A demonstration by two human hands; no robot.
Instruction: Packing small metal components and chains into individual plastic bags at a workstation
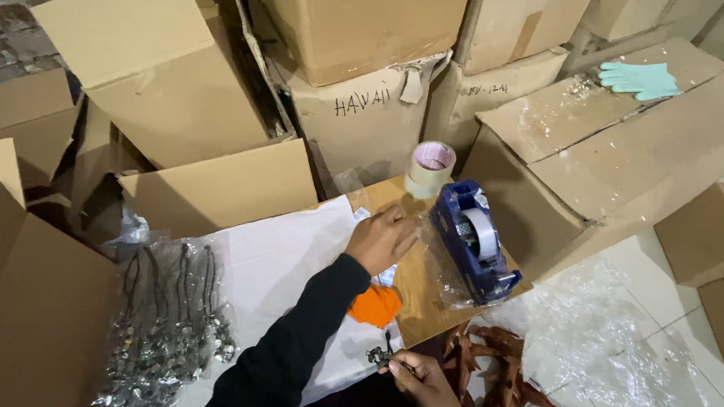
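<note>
A small dark metal trinket on a cord, pinched in the right hand. Above it, the left hand presses down, seemingly gripping clear plastic beside a blue tape dispenser.

A small wooden table carries a white sheet; on the bare wood stand a blue tape dispenser and a roll of clear tape; an orange piece lies on the sheet's edge.

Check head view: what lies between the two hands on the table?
An orange piece on the white sheet, between the left hand and the right hand holding a small dark pendant.
</note>
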